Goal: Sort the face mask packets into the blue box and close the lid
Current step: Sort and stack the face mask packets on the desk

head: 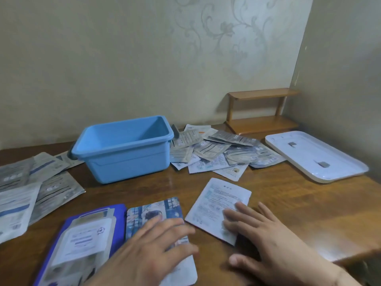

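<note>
Blue box (123,149) standing open and apparently empty at the back middle of the bench (288,213), white lid (315,155) lying flat well to the right of the box. Most face mask packets not yet sorted: one loose heap (216,151) just right of the box and touching its side, another group (26,188) to the left of the box, a few more in front of it. Left hand (152,244) resting flat, fingers straight and spread, on the picture-printed packet (156,211) in front of the box; nothing clamped. Right hand (266,236) also flat, fingertips (233,215) pressing the near corner of the white packet (218,209), thumb on the bench wood, so no real grip yet. A purple-edged pack (86,238) lying just left of the picture-printed packet. Probably the gathering step. Better to slide each thin packet toward the bench edge or to lift one corner with a fingertip before pinching, because flat foil is hard to take from smooth wood. Then to stack equal sizes, to lay them flat inside the box, to keep the rim free, and to leave the lid for the end.
</note>
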The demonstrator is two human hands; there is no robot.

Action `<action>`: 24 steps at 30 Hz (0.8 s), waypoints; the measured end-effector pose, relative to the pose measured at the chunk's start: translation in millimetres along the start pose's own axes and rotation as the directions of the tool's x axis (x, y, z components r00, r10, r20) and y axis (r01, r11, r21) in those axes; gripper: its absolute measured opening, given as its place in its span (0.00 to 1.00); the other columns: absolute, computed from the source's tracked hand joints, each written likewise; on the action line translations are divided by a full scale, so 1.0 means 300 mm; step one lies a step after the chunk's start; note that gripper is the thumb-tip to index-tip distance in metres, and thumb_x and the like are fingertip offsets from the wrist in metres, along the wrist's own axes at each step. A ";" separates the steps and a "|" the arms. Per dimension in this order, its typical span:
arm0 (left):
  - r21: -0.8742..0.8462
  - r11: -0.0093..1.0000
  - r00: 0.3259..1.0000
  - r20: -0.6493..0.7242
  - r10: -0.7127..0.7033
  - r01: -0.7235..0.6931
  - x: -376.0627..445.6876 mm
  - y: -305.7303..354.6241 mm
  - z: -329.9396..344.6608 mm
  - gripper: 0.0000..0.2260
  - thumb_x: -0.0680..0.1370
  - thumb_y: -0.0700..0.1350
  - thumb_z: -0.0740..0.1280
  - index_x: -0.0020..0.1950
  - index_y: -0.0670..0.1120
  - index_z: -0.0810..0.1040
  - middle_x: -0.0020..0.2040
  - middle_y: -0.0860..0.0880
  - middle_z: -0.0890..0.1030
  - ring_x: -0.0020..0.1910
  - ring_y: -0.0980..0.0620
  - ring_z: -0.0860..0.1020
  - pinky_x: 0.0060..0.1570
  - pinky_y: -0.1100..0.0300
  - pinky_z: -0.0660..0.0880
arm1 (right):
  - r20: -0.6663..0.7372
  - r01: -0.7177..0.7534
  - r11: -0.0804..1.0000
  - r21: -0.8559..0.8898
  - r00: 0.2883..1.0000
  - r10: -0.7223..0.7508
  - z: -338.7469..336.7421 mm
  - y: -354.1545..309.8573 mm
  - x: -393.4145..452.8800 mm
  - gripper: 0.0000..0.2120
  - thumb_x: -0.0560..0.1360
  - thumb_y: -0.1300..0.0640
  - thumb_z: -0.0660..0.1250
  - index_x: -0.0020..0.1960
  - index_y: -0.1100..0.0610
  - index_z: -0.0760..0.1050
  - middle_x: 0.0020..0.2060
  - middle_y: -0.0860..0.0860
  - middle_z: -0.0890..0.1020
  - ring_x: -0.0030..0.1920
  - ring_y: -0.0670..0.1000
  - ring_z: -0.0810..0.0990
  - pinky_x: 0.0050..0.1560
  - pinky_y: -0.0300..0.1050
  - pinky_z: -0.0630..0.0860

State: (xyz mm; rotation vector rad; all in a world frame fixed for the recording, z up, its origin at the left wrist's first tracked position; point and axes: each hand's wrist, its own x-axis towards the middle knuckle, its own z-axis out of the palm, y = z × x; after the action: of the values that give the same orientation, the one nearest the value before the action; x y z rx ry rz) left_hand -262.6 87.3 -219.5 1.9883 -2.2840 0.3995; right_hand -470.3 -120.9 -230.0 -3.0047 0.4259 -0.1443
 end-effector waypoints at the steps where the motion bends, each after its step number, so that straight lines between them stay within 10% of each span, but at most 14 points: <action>1: -0.021 1.000 1.000 0.022 -0.002 0.003 0.029 0.032 0.008 0.17 0.82 0.63 0.49 0.64 0.61 0.72 0.66 0.57 0.75 0.67 0.56 0.73 0.65 0.56 0.66 | -0.066 0.035 0.999 -0.022 0.997 -0.037 0.016 0.016 -0.050 0.34 0.71 0.23 0.53 0.69 0.40 0.70 0.72 0.34 0.64 0.75 0.43 0.60 0.73 0.50 0.61; 9: 0.035 0.992 0.977 0.173 -0.126 0.122 0.269 0.289 0.103 0.43 0.67 0.73 0.54 0.68 0.43 0.77 0.69 0.44 0.76 0.68 0.48 0.75 0.63 0.48 0.75 | -0.226 0.178 0.977 -0.120 0.953 -0.202 0.104 0.073 -0.227 0.27 0.74 0.30 0.57 0.65 0.44 0.73 0.69 0.43 0.73 0.70 0.52 0.72 0.62 0.51 0.66; 13: 0.025 0.984 0.955 0.235 -0.178 0.177 0.295 0.335 0.150 0.39 0.64 0.64 0.56 0.66 0.41 0.78 0.65 0.42 0.79 0.64 0.46 0.78 0.58 0.47 0.78 | -0.279 0.187 0.972 -0.139 0.935 -0.220 0.146 0.096 -0.240 0.23 0.78 0.35 0.54 0.68 0.44 0.70 0.71 0.44 0.72 0.71 0.52 0.69 0.63 0.53 0.66; 16: 0.046 0.980 0.967 0.162 -0.199 0.194 0.303 0.335 0.191 0.20 0.81 0.49 0.51 0.62 0.44 0.79 0.60 0.45 0.83 0.58 0.49 0.82 0.51 0.52 0.81 | -0.325 0.236 0.936 -0.263 0.891 -0.316 0.149 0.152 -0.244 0.18 0.84 0.45 0.47 0.67 0.44 0.71 0.75 0.44 0.64 0.72 0.51 0.67 0.69 0.49 0.60; 19: 0.033 0.965 0.942 0.207 -0.263 0.262 0.346 0.302 0.193 0.28 0.84 0.48 0.42 0.58 0.52 0.84 0.59 0.52 0.83 0.58 0.54 0.82 0.51 0.47 0.80 | -0.469 0.197 0.980 -0.010 0.865 -0.179 0.066 0.189 -0.184 0.17 0.83 0.43 0.49 0.62 0.44 0.74 0.67 0.41 0.74 0.65 0.44 0.74 0.66 0.40 0.65; 24: -0.057 0.938 0.788 0.561 -0.252 0.341 0.547 0.167 0.112 0.43 0.73 0.75 0.45 0.80 0.53 0.40 0.81 0.50 0.40 0.79 0.49 0.38 0.71 0.35 0.33 | -0.345 -0.088 0.996 0.032 0.934 0.094 -0.128 0.196 0.148 0.24 0.76 0.33 0.54 0.66 0.41 0.73 0.65 0.35 0.74 0.67 0.41 0.71 0.63 0.36 0.69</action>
State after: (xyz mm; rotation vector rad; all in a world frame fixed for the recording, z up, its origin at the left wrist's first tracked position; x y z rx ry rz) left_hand -333.1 -72.7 -220.1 2.5674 -2.0979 -0.4267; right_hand -447.9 -193.2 -195.2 -2.9353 0.5892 -0.6726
